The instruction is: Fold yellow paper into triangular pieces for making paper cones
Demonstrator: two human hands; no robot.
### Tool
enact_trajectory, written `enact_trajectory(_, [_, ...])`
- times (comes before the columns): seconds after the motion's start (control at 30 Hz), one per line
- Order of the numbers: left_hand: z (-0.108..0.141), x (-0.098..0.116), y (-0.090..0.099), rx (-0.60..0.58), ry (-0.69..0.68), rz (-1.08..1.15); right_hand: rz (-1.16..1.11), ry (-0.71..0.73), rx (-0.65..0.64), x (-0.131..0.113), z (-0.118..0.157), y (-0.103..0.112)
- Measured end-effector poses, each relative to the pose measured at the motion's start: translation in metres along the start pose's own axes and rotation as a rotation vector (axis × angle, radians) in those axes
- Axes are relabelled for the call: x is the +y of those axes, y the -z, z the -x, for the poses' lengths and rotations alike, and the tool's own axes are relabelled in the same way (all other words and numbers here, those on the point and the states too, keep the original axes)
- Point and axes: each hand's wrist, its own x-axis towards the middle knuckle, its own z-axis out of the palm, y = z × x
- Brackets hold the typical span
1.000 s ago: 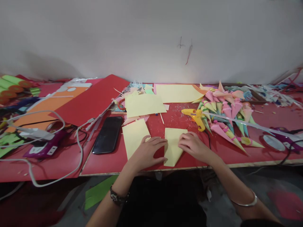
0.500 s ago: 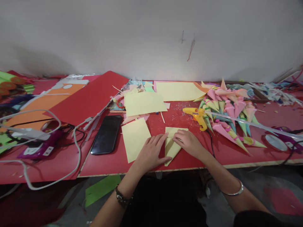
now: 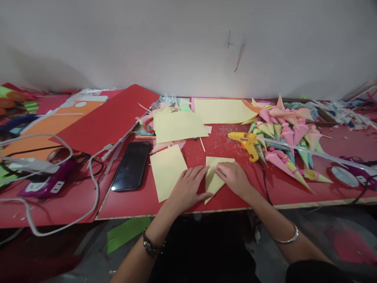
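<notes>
A folded sheet of pale yellow paper (image 3: 213, 181) lies on the table between my hands, with a slanting edge that narrows to a point at the bottom. My left hand (image 3: 188, 186) rests flat along its left side, fingers stretched out and thumb touching near the lower tip. On the upper part of the fold, my right hand (image 3: 232, 177) has its fingers bent together and pressed on the paper. Some of the sheet is hidden under that hand. Just left of my left hand lies another yellow sheet (image 3: 166, 171), flat.
A yellow glue gun (image 3: 246, 143) lies beside a pile of paper cones (image 3: 290, 133) on the right. Left are a black phone (image 3: 131, 166), white cable (image 3: 96, 184), purple power strip (image 3: 48, 182) and red sheet (image 3: 107, 118). More yellow sheets (image 3: 224, 111) lie at the back.
The camera view has shifted slightly. My right fingers have moved very little on the fold; my left hand stays in place, and the paper keeps its shape.
</notes>
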Motion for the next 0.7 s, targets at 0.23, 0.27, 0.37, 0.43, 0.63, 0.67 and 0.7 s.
enact_trajectory(0.23, [0.0010,0.0002,-0.0011,0.013,-0.015,0.003,0.012,-0.026,0.032,0.0016,0.0002,-0.0040])
enact_trajectory(0.27, [0.0010,0.0003,-0.0011,0.013,-0.015,0.005,0.012,-0.032,0.036,0.0016,0.0001,-0.0041])
enact_trajectory(0.37, [0.0010,0.0009,0.0002,0.006,-0.015,0.005,0.019,-0.043,0.038,0.0005,-0.0008,-0.0038])
enact_trajectory(0.43, [0.0010,0.0012,0.0014,-0.005,-0.016,0.002,0.029,-0.045,0.035,-0.0007,-0.0015,-0.0033])
enact_trajectory(0.63, [0.0006,0.0005,0.0031,-0.023,-0.030,-0.005,0.061,-0.041,0.039,-0.0027,-0.0019,-0.0033])
enact_trajectory(0.67, [0.0004,0.0004,0.0032,-0.028,-0.036,-0.006,0.065,-0.040,0.045,-0.0028,-0.0018,-0.0036])
enact_trajectory(0.7, [0.0002,0.0003,0.0033,-0.032,-0.041,-0.008,0.070,-0.039,0.051,-0.0030,-0.0018,-0.0038])
